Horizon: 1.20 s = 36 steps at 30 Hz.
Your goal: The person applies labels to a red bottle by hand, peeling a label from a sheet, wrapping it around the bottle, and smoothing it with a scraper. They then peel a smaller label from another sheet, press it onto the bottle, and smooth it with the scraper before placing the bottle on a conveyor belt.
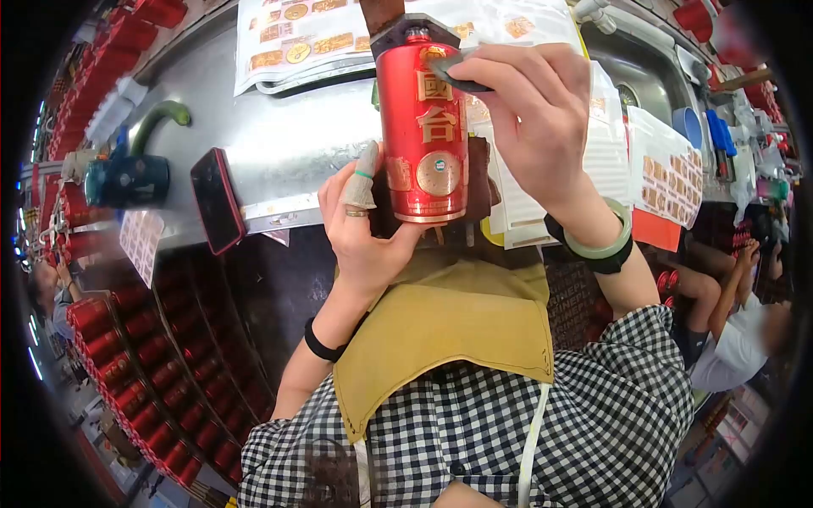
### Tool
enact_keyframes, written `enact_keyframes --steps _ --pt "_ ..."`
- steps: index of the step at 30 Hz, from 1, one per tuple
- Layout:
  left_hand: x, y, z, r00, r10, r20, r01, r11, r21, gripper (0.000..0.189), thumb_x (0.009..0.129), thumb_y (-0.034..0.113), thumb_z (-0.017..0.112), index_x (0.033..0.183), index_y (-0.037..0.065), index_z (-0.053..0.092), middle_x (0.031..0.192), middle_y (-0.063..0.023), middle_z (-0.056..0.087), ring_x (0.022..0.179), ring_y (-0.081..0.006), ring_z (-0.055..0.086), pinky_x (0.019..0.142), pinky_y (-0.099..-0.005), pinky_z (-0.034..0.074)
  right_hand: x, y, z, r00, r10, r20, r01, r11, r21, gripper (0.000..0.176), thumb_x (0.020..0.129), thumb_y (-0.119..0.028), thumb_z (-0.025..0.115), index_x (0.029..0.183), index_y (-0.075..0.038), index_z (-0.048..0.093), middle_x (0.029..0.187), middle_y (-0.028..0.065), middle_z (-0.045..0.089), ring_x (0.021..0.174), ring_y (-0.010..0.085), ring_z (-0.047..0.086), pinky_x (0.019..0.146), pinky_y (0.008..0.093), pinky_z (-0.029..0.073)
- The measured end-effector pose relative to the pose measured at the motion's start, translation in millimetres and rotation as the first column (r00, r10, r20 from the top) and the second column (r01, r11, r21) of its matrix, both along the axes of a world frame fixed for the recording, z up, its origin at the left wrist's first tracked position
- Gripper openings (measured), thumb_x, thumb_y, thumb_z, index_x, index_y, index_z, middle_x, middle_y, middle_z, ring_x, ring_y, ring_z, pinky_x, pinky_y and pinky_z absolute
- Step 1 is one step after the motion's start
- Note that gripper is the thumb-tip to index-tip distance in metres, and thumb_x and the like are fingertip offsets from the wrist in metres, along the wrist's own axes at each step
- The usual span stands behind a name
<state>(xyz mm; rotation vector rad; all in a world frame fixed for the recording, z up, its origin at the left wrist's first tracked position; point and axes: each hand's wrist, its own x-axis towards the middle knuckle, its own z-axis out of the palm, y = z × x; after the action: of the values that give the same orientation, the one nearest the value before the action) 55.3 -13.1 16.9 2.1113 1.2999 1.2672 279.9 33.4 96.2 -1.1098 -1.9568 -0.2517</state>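
Note:
A red bottle [402, 110] with raised gold characters and a round gold emblem lies in front of me, its neck end away from me. My left hand [364, 233] holds its lower left side and base; one finger wears a pale fabric finger cover [360, 190]. In my right hand [538, 114] a thin dark flat piece, like a scraper [461, 76], is pinched. Its end touches or nearly touches the top gold character. Behind the bottle shows a dark brown block [481, 178], and a grey angular piece [445, 27] sits around the neck.
Sheets of gold stickers [309, 38] lie at the back, and another sticker sheet [665, 173] is at right. A phone [218, 201] and a dark teal cup [127, 180] stand left on the metal table [279, 148]. Red bottles [144, 372] fill racks lower left. Another person [737, 339] sits at right.

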Motion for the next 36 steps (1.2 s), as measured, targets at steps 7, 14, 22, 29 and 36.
enact_keyframes --steps 7,14,22,29,36 --pt "-6.8 3.9 -1.4 0.997 -0.076 -0.023 0.076 0.997 -0.029 0.088 0.067 0.017 0.093 0.144 -0.006 0.057 0.117 -0.0157 0.068 0.106 -0.0337 0.061 0.097 -0.0432 0.048 -28.0 -36.1 -15.8 0.965 0.216 -0.147 -0.243 0.948 -0.207 0.030 0.076 -0.005 0.076 0.104 -0.014 0.078 0.098 -0.0004 0.076 0.081 0.0200 0.065 0.078 0.0345 0.051" --pt "-11.7 9.6 -16.3 0.992 -0.119 0.034 0.122 0.986 -0.112 0.085 0.071 0.014 0.091 0.145 -0.006 0.055 0.120 -0.0162 0.067 0.111 -0.0330 0.061 0.100 -0.0427 0.048 -26.4 -59.4 -9.2 0.877 0.481 0.023 -0.473 0.870 -0.142 0.022 0.078 -0.012 0.077 0.100 -0.013 0.076 0.099 -0.0010 0.072 0.080 0.0178 0.064 0.080 0.0372 0.054" --pt "8.2 7.6 18.1 0.985 -0.103 0.137 0.121 0.984 -0.131 0.107 0.070 0.019 0.098 0.157 -0.002 0.039 0.129 -0.0167 0.060 0.116 -0.0288 0.063 0.100 -0.0396 0.051 -4.4 -20.3 -24.7 0.983 0.181 0.002 -0.181 0.983 0.012 0.026 0.080 -0.003 0.075 0.103 -0.013 0.078 0.095 0.0024 0.074 0.082 0.0212 0.063 0.077 0.0357 0.051" --pt "2.0 8.0 0.1 0.980 -0.136 0.147 0.156 0.979 -0.132 0.107 0.070 0.018 0.096 0.157 -0.005 0.038 0.146 -0.0189 0.059 0.125 -0.0329 0.060 0.107 -0.0415 0.048 16.0 -7.0 -15.9 0.992 -0.065 -0.109 0.057 0.996 -0.072 0.029 0.079 0.002 0.077 0.106 -0.009 0.076 0.101 0.0088 0.076 0.089 0.0255 0.068 0.079 0.0364 0.053" --pt "-6.4 9.1 0.1 0.978 -0.157 0.139 0.191 0.942 -0.276 0.097 0.072 0.017 0.094 0.153 -0.004 0.044 0.146 -0.0185 0.059 0.132 -0.0360 0.052 0.111 -0.0456 0.043 -17.1 -55.4 -10.2 0.942 0.288 -0.172 -0.321 0.924 -0.209 0.023 0.077 -0.011 0.071 0.100 -0.015 0.072 0.098 0.0004 0.074 0.086 0.0229 0.068 0.073 0.0379 0.055"
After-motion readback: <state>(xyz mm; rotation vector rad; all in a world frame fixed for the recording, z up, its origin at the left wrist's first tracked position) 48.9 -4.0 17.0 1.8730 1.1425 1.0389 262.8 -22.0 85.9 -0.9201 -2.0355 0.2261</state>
